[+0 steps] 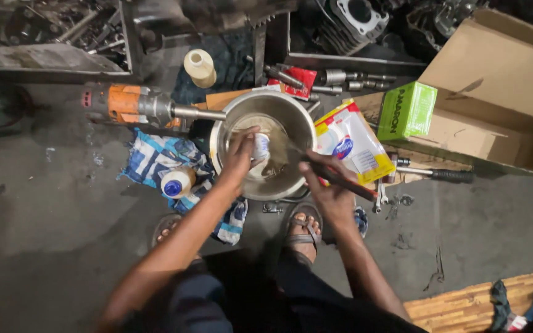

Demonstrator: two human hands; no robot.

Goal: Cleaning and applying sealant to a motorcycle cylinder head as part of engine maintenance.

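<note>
L hand [240,155] is inside the steel bowl [297,120], fingers clenched round a small white cylindrical part [261,147] held over the bowl's wet bottom. R hand [331,188] grips a red-handled brush [340,180], tip reaching into the bowl beside the part. Bowl sits on concrete floor [63,203] btw a blue checked cloth [155,157] and a plastic pouch [350,145]. I see a green box [407,110] near the pouch.

An orange power tool [137,105] lies on the concrete floor [50,234] beside a blue checked cloth [155,157]. A cream bottle [200,66] stands behind. An open cardboard box [495,92] with a green carton [407,110] sits at the far side, an engine cylinder [350,21] beyond it.
</note>
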